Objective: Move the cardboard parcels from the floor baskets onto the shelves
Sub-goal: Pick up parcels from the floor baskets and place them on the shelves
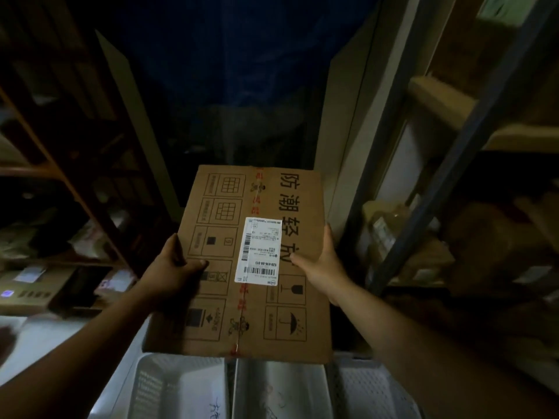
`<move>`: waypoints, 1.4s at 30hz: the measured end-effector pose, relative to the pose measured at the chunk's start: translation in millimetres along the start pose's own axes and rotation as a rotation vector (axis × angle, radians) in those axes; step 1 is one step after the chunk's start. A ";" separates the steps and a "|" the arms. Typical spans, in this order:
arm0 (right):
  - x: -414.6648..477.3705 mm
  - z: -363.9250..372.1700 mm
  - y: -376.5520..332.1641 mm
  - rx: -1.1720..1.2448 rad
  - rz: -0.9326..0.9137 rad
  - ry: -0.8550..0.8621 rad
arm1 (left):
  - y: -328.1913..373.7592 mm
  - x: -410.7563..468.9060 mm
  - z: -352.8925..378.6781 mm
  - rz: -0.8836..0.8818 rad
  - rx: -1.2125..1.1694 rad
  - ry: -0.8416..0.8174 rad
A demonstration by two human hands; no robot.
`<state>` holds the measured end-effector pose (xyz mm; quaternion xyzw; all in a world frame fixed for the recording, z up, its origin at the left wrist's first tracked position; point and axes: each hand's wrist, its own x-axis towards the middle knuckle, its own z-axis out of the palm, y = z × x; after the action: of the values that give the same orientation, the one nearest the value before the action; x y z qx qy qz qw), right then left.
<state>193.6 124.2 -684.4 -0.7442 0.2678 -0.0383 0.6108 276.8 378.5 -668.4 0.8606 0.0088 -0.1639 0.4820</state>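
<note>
Dim aisle, head view.

- You hold the cardboard parcel (230, 261) in the air in front of you, between the two shelf units and above the white baskets (366, 388) on the floor. Its near short edge hangs over the baskets. It touches no shelf.
- Orientation: broad printed face up toward you. The long axis runs away from you, and the far short edge points into the dark gap ahead. The red-printed tape seam follows that long axis. The large characters and handling symbols lie sideways to you.
- A white shipping label (260, 251) sits near the middle of the face, its long side along the same axis.
- Your left hand (177, 267) grips the left long edge, thumb lying on the top face. The other fingers wrap the edge, and their tips are hidden.
- Your right hand (320, 264) grips the right long edge the same way, thumb on top beside the label, fingers along the side.
- Left shelves (60, 176): brown frame, with bags and flat boxes on them. Right shelves (438, 176): grey upright, with cartons (484, 237) stacked behind it.
</note>
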 end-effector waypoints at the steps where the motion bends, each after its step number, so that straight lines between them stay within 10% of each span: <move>1: 10.3 9.7 24.0 0.001 0.011 -0.005 | -20.1 10.8 12.6 -0.006 0.011 -0.007; 16: 103.2 83.7 222.9 -0.046 0.047 -0.024 | -193.8 125.8 108.0 -0.028 0.136 0.001; 33: 124.8 54.6 195.9 -1.119 -0.202 0.128 | -191.5 136.1 97.8 0.154 0.530 -0.079; 42: 138.2 43.7 197.4 -1.187 -0.122 0.098 | -192.3 132.4 100.9 0.142 0.764 0.078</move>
<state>258.8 79.7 -916.2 -0.9697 0.2278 0.0487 0.0741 341.2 378.5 -914.5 0.9822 -0.0940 -0.0887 0.1363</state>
